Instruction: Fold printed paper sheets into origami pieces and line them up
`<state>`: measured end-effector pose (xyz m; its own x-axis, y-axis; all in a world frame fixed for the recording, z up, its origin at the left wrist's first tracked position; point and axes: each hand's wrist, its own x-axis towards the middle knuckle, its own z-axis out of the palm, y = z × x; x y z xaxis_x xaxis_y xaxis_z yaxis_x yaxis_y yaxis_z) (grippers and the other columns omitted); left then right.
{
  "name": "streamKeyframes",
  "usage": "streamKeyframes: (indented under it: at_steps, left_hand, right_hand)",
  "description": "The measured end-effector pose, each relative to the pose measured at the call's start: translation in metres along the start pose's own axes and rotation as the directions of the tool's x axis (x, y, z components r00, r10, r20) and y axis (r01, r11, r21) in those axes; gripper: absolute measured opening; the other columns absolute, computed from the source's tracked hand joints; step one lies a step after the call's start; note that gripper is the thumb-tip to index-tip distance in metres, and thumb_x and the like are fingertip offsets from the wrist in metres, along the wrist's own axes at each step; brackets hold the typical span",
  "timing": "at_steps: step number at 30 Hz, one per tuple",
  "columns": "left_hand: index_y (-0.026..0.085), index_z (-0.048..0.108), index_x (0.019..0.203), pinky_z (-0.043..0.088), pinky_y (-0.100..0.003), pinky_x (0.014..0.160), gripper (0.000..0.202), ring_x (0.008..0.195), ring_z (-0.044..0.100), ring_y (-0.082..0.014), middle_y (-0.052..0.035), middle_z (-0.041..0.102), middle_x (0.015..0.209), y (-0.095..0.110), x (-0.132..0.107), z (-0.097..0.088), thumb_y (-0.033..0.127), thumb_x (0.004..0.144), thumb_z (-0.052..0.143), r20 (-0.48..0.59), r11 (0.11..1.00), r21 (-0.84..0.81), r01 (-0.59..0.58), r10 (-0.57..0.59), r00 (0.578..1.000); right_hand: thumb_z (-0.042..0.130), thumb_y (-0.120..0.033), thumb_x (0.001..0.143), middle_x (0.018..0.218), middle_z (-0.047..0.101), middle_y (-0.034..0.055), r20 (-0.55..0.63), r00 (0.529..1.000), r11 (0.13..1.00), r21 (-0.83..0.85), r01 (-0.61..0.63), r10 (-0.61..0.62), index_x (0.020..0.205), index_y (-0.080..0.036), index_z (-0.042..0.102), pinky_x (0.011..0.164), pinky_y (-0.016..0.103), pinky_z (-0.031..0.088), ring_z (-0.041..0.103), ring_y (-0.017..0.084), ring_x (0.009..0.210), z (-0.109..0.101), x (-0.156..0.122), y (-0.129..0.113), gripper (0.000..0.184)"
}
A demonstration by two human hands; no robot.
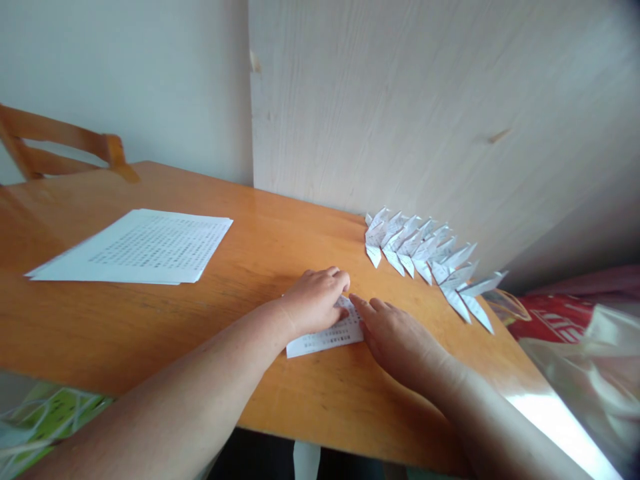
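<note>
A small printed paper slip (pixel 327 337) lies on the orange wooden table (pixel 250 267) near its front edge. My left hand (pixel 315 300) rests on top of the slip with its fingers curled down, pressing the paper flat. My right hand (pixel 397 337) lies flat beside it, fingers stretched out, with the fingertips on the slip's right end. Behind the hands, toward the wall, a row of several folded white paper pieces (pixel 430 257) lies overlapping in a line that runs right and toward me.
A stack of printed sheets (pixel 145 247) lies on the table's left part. A wooden chair back (pixel 60 143) stands at the far left. A pale wooden panel (pixel 425 113) rises behind the table. Red and clear plastic bags (pixel 570 327) sit off the right edge.
</note>
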<state>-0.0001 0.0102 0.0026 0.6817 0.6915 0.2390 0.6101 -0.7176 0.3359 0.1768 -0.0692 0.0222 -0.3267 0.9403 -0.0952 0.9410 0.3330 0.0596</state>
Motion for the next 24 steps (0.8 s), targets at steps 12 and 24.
streamKeyframes:
  at_steps: [12, 24]
  left_hand:
    - [0.019, 0.05, 0.106, 0.044, -0.036, 0.08, 0.024, 0.101, 0.061, -0.0255, -0.0095, 0.063, 0.111, -0.001, 0.001, 0.005, 0.027, 0.085, 0.059, -0.016, 1.0, -0.018, 0.012, -0.012, 1.0]
    - [0.021, 0.05, 0.109, 0.042, -0.043, 0.085, 0.042, 0.108, 0.056, -0.0322, -0.0131, 0.061, 0.114, -0.004, 0.002, 0.001, 0.048, 0.079, 0.064, -0.006, 0.984, 0.063, 0.165, -0.165, 0.986]
  right_hand:
    - [0.038, -0.018, 0.095, 0.097, 0.066, 0.0081, 0.031, 0.999, 0.997, 0.073, -0.011, 0.008, 0.132, -0.02, 0.052, 0.073, 0.031, 0.042, 0.065, 0.021, 0.085, -0.002, 0.007, 0.0, 0.039]
    - [0.041, -0.02, 0.089, 0.107, 0.071, 0.0095, 0.101, 0.995, 0.996, 0.082, -0.029, 0.021, 0.144, -0.026, 0.044, 0.076, 0.033, 0.043, 0.068, 0.024, 0.093, -0.012, 0.014, -0.002, 0.055]
